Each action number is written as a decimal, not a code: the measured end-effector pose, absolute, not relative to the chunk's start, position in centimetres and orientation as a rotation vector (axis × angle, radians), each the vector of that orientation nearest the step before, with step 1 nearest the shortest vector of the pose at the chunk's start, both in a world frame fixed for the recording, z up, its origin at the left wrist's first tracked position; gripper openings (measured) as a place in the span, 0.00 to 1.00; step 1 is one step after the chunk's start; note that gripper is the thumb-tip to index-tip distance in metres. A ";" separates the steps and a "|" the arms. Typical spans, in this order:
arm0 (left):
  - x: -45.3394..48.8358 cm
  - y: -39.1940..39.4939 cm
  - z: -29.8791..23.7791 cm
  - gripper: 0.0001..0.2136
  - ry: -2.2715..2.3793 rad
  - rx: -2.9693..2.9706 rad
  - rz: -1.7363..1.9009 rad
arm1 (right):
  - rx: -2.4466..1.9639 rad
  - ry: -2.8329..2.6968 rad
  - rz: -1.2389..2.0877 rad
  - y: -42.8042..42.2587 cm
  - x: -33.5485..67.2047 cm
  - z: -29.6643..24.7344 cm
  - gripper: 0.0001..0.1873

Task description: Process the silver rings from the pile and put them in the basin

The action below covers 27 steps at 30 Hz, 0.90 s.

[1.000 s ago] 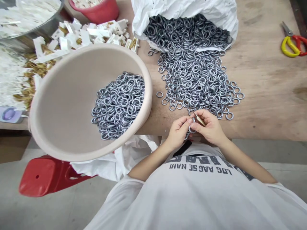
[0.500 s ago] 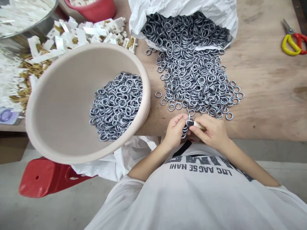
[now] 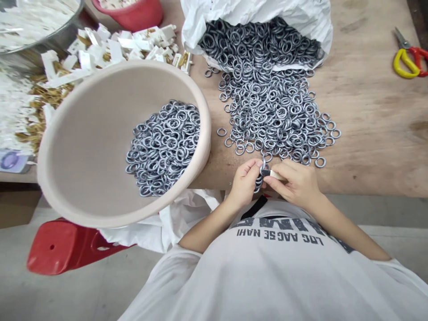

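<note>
The person's left hand (image 3: 245, 183) is curled, with thumb and fingers closed on a short string of grey metal rings (image 3: 258, 183) hanging just below it, close to the near edge of a pale wooden workbench (image 3: 368, 133). The right hand (image 3: 296, 183) comes in from the right, wrist turned inward, its fingers pinching a small pale strip with a dark metal end (image 3: 265, 172) that touches the top ring; what the strip is cannot be told. Both forearms angle inward from a white T-shirt (image 3: 267, 276). Farther away, a loose heap of grey metal rings (image 3: 277, 111) spills from a white plastic bag (image 3: 254, 9). To the left, a wide beige plastic basin (image 3: 207, 133) holds more rings (image 3: 162, 149).
</note>
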State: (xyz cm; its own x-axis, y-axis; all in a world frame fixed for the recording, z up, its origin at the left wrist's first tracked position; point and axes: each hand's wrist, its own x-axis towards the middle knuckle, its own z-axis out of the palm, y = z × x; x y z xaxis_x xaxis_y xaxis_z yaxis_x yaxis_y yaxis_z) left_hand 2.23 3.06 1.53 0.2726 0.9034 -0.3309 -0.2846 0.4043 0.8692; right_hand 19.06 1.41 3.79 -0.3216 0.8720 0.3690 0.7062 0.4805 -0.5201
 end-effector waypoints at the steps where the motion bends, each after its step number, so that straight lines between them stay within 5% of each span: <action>1: 2.3 3.1 1.6 0.16 0.963 0.781 0.921 | -1.296 -2.117 0.344 1.4 19.0 3.8 0.16; 27: 0.8 2.6 2.7 0.16 0.854 0.794 0.675 | -1.462 -1.616 0.697 2.4 20.8 4.0 0.13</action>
State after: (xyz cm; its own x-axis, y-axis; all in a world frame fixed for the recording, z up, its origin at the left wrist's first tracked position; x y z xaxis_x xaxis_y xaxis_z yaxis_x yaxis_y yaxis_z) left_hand 0.75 2.56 2.66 0.4921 0.7792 -0.3883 -0.1980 0.5345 0.8217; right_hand 20.82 2.40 4.02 0.0195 0.9775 0.2098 0.5181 0.1696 -0.8383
